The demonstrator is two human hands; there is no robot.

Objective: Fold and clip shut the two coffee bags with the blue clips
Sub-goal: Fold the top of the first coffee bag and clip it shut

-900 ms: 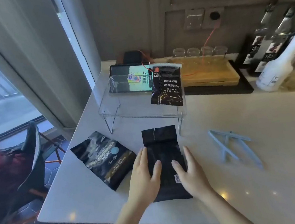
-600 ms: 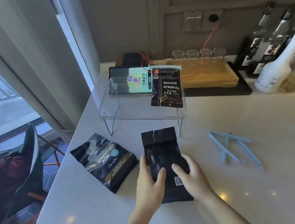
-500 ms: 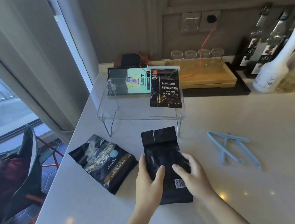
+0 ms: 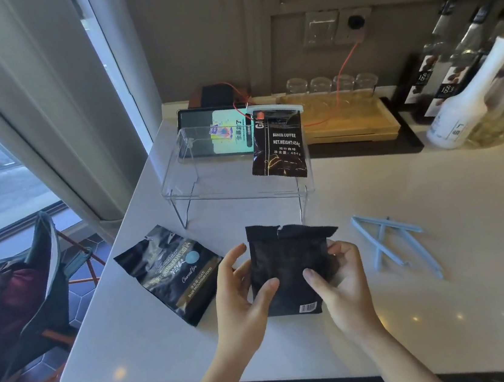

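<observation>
A plain black coffee bag (image 4: 288, 262) is tilted up off the white counter (image 4: 449, 309), its torn top edge pointing away from me and a barcode at its lower edge. My left hand (image 4: 240, 290) grips its left side, thumb on the front. My right hand (image 4: 340, 275) grips its right side the same way. A second black coffee bag (image 4: 171, 270) with gold lettering and a blue dot lies flat to the left. Several blue clips (image 4: 397, 246) lie crossed on the counter to the right, untouched.
A clear acrylic stand (image 4: 211, 183) sits behind the bags with a third clipped coffee bag (image 4: 278, 146) on it and a tablet (image 4: 221, 131) behind. A wooden tray (image 4: 353, 121) with glasses and several bottles (image 4: 467, 94) line the back. The counter's edge runs at the left and front.
Both hands went from lying flat on the black bag to gripping its sides, and the bag has been raised and tilted up off the counter. The view has shifted a little.
</observation>
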